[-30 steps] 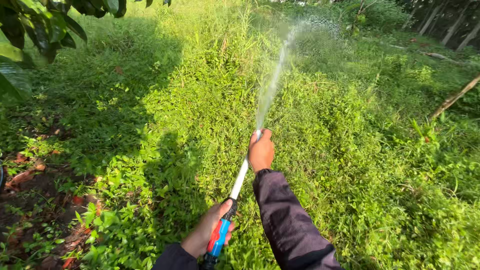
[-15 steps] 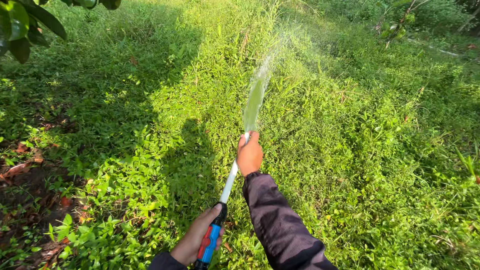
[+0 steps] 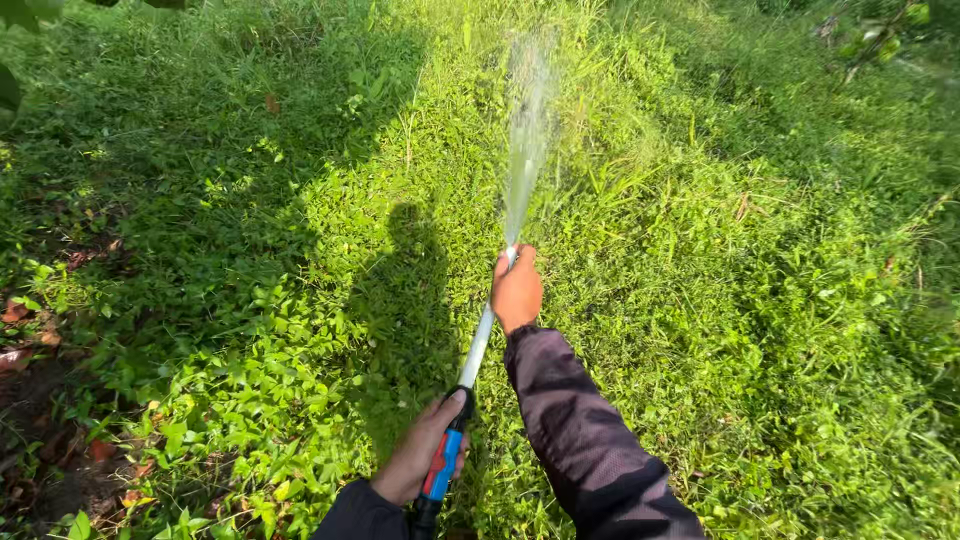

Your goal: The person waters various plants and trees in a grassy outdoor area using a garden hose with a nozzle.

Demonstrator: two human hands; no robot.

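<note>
I hold a spray wand (image 3: 478, 348) with a white tube and a red-and-blue grip. My left hand (image 3: 418, 450) is closed around the coloured grip near the bottom of the view. My right hand (image 3: 517, 290) is closed around the tube's front end, arm stretched out in a dark sleeve (image 3: 580, 440). A jet of water (image 3: 524, 150) shoots from the tip, up and away over the grass, fanning into mist.
Thick green weeds and grass (image 3: 700, 250) cover the ground all round. My shadow (image 3: 405, 290) falls on the plants ahead left. Bare soil with dead brown leaves (image 3: 40, 350) lies at the left edge. Dark leaves of a tree (image 3: 10, 90) hang top left.
The view has tilted down and the far trees have left the frame. The jet now points more straight ahead. Both hands keep their grip on the wand.
</note>
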